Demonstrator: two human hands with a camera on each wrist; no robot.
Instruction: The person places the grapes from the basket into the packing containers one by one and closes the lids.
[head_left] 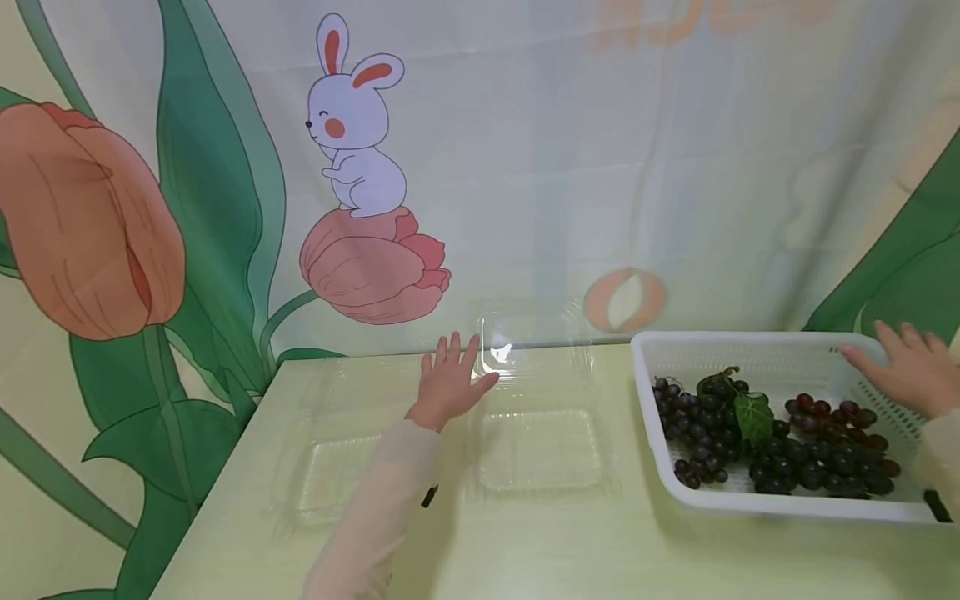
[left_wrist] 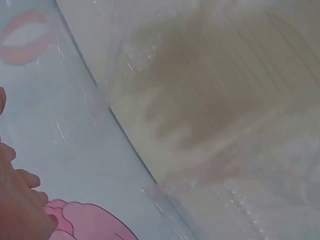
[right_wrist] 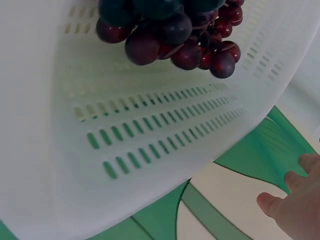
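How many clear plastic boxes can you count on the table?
2: the left box, partly covered by the sleeve; the middle box, left of the basket. Nested ones could be hidden.

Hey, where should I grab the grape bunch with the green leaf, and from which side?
Probably the brownish stem at the far end of the leafy bunch, pinched from straight above: it shows beyond the berries, so few should get squeezed, and the white basket is open on top while its walls close off the sides.
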